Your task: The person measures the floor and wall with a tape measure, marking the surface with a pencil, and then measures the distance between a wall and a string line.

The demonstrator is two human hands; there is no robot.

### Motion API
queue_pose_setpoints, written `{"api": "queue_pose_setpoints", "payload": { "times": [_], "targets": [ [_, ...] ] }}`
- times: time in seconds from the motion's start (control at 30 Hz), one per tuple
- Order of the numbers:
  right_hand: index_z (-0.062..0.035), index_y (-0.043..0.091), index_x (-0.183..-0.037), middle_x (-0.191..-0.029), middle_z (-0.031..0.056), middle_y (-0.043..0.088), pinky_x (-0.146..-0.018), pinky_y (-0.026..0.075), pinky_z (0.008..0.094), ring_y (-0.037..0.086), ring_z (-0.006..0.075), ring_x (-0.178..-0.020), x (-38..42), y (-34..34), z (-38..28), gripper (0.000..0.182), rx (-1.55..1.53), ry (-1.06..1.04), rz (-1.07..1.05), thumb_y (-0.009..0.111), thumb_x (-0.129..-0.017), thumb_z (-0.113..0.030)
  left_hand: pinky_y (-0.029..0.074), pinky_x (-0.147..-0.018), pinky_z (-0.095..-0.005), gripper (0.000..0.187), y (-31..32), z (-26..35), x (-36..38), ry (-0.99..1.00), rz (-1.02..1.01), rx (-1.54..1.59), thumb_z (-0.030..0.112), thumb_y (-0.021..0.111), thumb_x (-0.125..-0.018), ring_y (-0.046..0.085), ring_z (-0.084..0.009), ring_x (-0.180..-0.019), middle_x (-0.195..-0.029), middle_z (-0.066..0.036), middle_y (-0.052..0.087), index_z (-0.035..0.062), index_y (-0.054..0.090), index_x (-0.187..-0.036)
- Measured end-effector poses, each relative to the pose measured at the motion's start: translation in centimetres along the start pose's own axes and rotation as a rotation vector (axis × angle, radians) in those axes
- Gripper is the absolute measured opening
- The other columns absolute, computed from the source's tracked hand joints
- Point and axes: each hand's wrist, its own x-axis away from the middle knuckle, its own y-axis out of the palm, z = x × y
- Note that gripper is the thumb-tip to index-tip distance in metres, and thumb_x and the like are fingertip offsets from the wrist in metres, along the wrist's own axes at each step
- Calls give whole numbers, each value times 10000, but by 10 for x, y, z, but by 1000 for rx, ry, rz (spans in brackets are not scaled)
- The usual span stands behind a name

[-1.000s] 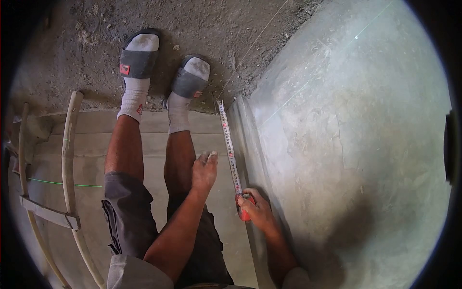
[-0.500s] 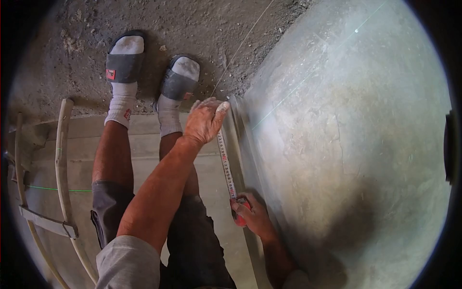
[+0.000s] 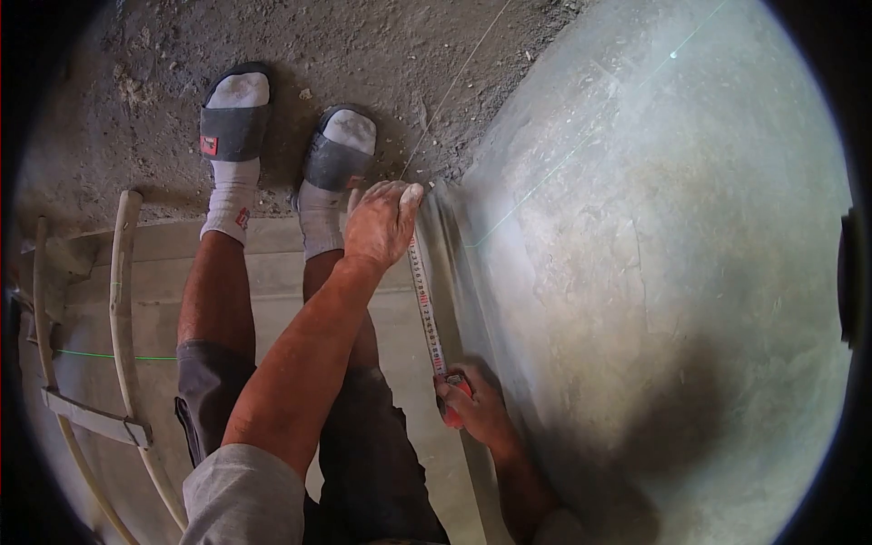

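A tape measure (image 3: 454, 400) with a red and black case is gripped in my right hand (image 3: 477, 413), low beside the wall. Its white blade (image 3: 424, 304) is pulled out and runs up to my left hand (image 3: 381, 222). My left hand is closed over the blade's far end, near the corner of the ledge at the wall's foot. The fingertips and the end of the blade are hidden beneath it. A thin string (image 3: 454, 84) reaches from the rough floor to just beside my left hand.
My feet in grey slides (image 3: 238, 132) stand on rough dirt-strewn ground (image 3: 391, 50). A smooth grey wall (image 3: 581, 272) crossed by a green laser line (image 3: 545, 177) rises at right. A wooden ladder (image 3: 123, 300) leans at left.
My left hand has shifted slightly left, with the near end of the visible blade. My right hand and the tape case stay nearly in place.
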Motion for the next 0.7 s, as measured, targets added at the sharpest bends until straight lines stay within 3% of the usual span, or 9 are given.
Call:
{"api": "queue_pose_setpoints", "payload": {
  "times": [0.07,0.2,0.3,0.37,0.5,0.6,0.7],
  "targets": [
    [-1,533,-1198,-893,69,623,-692,504,286,595,118,-766,-2,-1,2,496,85,-9,14,664,-878,-356,301,-1066,-523,515,-9,8,-4,8,-61,-41,458,340,-993,511,-303,-1211,-1193,-136,625,64,618,-1173],
    [0,537,-1191,-866,68,626,-693,501,288,598,118,-755,-3,-2,3,484,88,22,-8,665,-876,-345,315,-1047,-520,523,1,-1,-2,-6,-132,-29,462,336,-994,528,-315,-1178,-1138,-144,644,53,639,-1118],
    [-1,544,-1174,-841,65,628,-686,497,291,598,120,-738,-3,-3,6,460,92,-43,23,661,-878,-333,321,-1047,-508,525,-1,0,-5,43,-70,-39,458,334,-994,544,-332,-1147,-1125,-155,645,47,649,-1080],
    [-3,544,-1162,-833,65,628,-683,494,294,601,125,-742,-2,-3,1,455,67,-1,-32,658,-876,-338,337,-1031,-507,524,-13,6,-13,7,-153,-64,456,342,-993,563,-354,-1109,-1083,-174,654,42,658,-1055],
    [-5,540,-1155,-828,67,626,-684,494,293,602,124,-743,1,-2,-3,458,59,-2,-24,655,-874,-348,351,-1016,-495,507,-34,11,-23,98,-39,-151,443,361,-992,583,-366,-1059,-1023,-184,664,38,662,-1037],
    [-3,535,-1162,-830,78,634,-695,495,297,614,142,-748,0,-3,2,501,47,-8,-32,648,-863,-389,404,-966,-476,438,-63,17,-29,102,-33,-167,409,437,-968,603,-364,-1014,-984,-183,670,40,667,-1019],
    [9,535,-1156,-825,94,640,-680,501,309,625,174,-725,-1,-5,5,528,112,-9,-38,630,-853,-413,481,-877,-458,316,-94,5,-37,227,7,-327,333,564,-888,630,-359,-964,-1000,-178,670,63,667,-1017]
  ]
}}
